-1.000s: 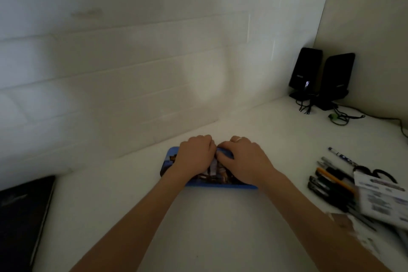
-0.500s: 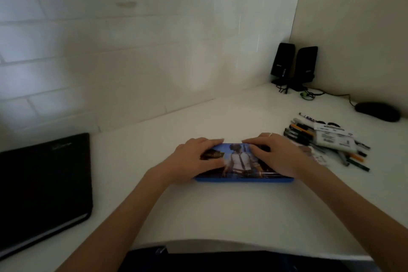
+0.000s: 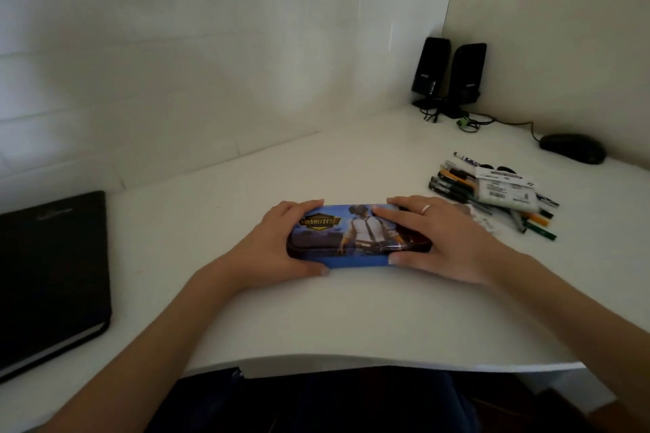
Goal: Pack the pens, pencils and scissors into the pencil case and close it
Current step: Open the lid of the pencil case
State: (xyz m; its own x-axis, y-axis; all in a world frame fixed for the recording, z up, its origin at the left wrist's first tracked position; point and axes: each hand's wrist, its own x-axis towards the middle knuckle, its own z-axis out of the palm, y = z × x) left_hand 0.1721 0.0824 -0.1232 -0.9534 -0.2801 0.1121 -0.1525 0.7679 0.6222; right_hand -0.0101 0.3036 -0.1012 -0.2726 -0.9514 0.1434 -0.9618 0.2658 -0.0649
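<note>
Both hands, the left hand and the right hand, gripped the ends of the closed blue rectangular printed pencil case on the white table. It looked stiff and light, probably best opened at its front edge.

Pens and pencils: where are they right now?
Head view: the pens and pencils lie in a loose pile on the desk, right of the pencil case, partly under a white packet.

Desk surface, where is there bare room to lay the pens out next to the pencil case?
Bare desk lies in front of the pencil case, between it and the near edge; also between the left hand and the black notebook, and behind the case toward the wall. It is crowded right of the right hand: the pens, a packet.
</note>
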